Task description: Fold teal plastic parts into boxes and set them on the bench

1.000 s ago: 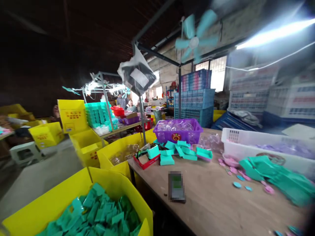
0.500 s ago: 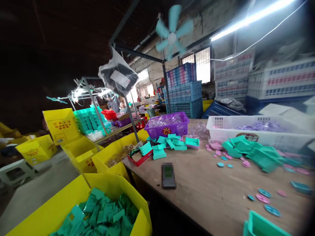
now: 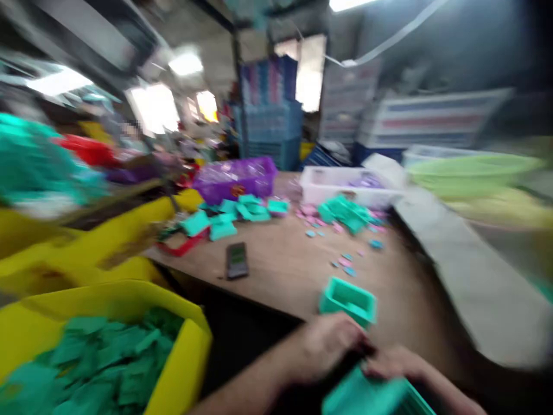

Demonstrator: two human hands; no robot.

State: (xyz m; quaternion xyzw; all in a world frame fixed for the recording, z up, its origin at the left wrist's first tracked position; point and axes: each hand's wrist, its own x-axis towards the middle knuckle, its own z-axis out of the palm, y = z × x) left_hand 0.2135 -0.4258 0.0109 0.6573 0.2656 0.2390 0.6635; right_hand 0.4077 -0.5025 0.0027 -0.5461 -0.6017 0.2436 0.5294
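The picture is smeared by motion. At the bottom edge my left hand [image 3: 328,346] and my right hand [image 3: 395,364] meet over a teal plastic tray [image 3: 367,397], both touching its top edge. Their fingers are too blurred to read. Just beyond them a second teal tray [image 3: 348,300] sits open side up on the wooden table [image 3: 285,271]. A dark phone [image 3: 237,260] lies flat further left on the table.
A yellow bin of teal parts [image 3: 108,351] stands at lower left. At the table's back are a purple basket [image 3: 235,178], a white basket [image 3: 345,184], loose teal pieces [image 3: 345,212] and small pink and blue discs [image 3: 345,262]. Blue crates [image 3: 268,124] are stacked behind.
The view has swung down and to the right. Both my hands have come into view at the bottom, on a teal tray. The ceiling fan has left the view.
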